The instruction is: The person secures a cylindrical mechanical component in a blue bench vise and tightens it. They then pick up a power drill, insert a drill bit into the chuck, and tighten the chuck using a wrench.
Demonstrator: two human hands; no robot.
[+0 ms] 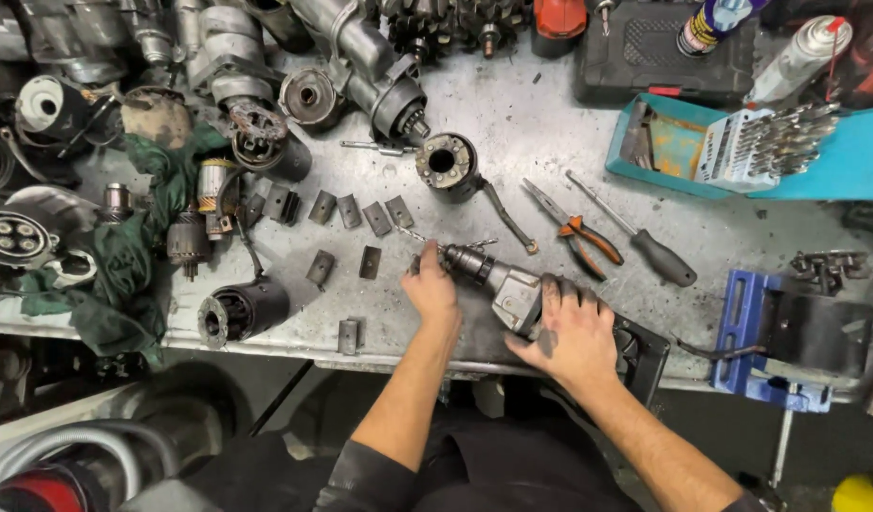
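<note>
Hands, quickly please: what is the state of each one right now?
Left hand: closed at the chuck end of the power drill; the fingers are hidden.
Right hand: closed around the drill's grey body, holding it on the metal workbench.

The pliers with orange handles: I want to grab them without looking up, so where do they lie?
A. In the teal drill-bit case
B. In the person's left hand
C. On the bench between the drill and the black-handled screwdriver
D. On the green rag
C: the pliers lie flat on the metal bench, just left of the screwdriver and above the drill that both hands grip.
</note>
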